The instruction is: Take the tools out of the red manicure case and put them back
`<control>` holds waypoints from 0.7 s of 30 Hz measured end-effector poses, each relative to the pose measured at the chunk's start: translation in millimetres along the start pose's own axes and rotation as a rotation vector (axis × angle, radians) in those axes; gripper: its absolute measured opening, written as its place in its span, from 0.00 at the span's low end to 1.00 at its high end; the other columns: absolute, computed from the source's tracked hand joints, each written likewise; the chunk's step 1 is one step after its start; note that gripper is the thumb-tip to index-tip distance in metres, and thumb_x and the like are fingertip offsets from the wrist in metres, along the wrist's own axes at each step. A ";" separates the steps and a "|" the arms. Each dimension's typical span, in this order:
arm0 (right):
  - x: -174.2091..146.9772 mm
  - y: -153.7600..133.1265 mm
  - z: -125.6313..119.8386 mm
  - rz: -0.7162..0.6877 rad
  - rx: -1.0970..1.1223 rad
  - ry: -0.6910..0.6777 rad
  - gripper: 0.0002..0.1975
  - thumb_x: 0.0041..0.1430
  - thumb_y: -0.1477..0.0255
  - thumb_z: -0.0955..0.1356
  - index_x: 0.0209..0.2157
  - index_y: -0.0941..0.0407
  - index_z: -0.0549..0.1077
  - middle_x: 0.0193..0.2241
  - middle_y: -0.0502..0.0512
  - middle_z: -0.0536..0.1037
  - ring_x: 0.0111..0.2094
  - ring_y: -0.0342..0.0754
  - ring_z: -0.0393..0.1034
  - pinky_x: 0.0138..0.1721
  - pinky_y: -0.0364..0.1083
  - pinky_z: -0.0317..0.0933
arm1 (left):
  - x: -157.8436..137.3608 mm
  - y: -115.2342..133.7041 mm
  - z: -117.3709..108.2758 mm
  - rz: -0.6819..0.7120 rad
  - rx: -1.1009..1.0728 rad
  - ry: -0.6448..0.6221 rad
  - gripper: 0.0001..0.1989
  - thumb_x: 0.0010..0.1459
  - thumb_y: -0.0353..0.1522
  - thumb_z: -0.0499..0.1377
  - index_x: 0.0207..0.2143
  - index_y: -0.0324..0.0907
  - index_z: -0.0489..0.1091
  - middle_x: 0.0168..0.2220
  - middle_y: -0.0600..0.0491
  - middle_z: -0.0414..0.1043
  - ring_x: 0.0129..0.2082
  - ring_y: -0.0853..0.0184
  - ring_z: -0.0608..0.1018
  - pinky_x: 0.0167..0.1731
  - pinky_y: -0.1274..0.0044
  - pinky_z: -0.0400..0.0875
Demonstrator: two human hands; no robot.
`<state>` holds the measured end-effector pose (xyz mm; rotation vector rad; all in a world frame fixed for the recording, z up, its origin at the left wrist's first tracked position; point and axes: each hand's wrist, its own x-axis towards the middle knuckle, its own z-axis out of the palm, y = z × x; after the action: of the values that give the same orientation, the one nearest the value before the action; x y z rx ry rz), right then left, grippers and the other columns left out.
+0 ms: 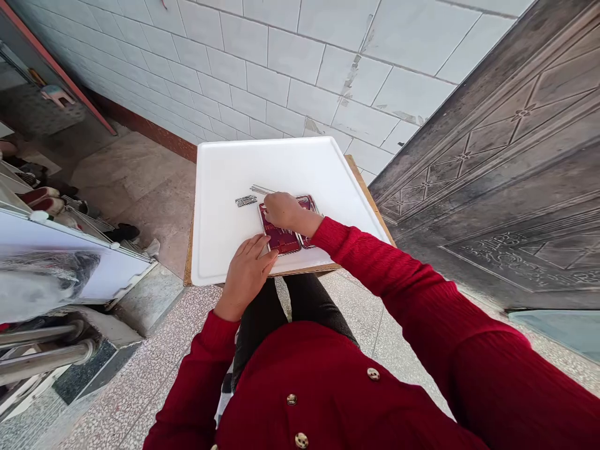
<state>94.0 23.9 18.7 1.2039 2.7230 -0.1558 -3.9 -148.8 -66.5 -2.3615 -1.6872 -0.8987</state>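
An open manicure case (287, 244) with a dark red lining lies on a white board, with small metal tools seated in its left half. Over the upper part of that half is my right hand (281, 210), its fingers closed and pointing down; what they pinch is hidden. My left hand (250, 262) lies at the case's lower left edge, fingers stretched out and fingertips touching the rim. Left of the case sit shiny nail clippers (246, 200). A few thin metal tools (261, 189) lie just above, close to my right hand's fingers.
The white board (220, 237) rests on a brown base (360, 181) against a tiled wall (290, 81). A carved dark door (506, 169) stands to the right. On the left are a shoe rack (79, 212) and metal pipes (47, 356).
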 end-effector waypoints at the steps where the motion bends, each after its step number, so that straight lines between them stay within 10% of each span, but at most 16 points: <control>1: 2.5 -0.2 1.8 0.009 0.008 -0.002 0.17 0.62 0.79 0.69 0.51 0.65 0.82 0.48 0.74 0.84 0.52 0.64 0.81 0.49 0.51 0.74 | -0.8 -0.3 0.4 0.014 -0.008 0.002 0.12 0.74 0.32 0.56 0.47 0.43 0.80 0.58 0.42 0.79 0.61 0.52 0.78 0.59 0.57 0.77; 9: 14.8 9.3 9.3 0.125 0.392 -0.124 0.08 0.58 0.81 0.71 0.27 0.62 0.83 0.23 0.61 0.83 0.31 0.55 0.81 0.42 0.48 0.76 | -0.1 -3.5 0.8 0.015 -0.073 -0.017 0.14 0.75 0.32 0.53 0.47 0.43 0.80 0.54 0.45 0.82 0.60 0.54 0.79 0.58 0.59 0.78; 21: -0.5 8.5 -2.0 0.273 0.676 -0.072 0.17 0.59 0.80 0.72 0.17 0.58 0.74 0.20 0.55 0.80 0.22 0.44 0.74 0.31 0.42 0.72 | 0.0 -1.5 1.8 0.005 -0.074 -0.003 0.14 0.75 0.32 0.53 0.46 0.42 0.80 0.53 0.46 0.82 0.60 0.54 0.78 0.58 0.59 0.77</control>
<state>100.5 29.6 20.5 1.6596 2.4690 -1.1235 -4.5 -147.4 -68.3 -2.4133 -1.6770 -0.9734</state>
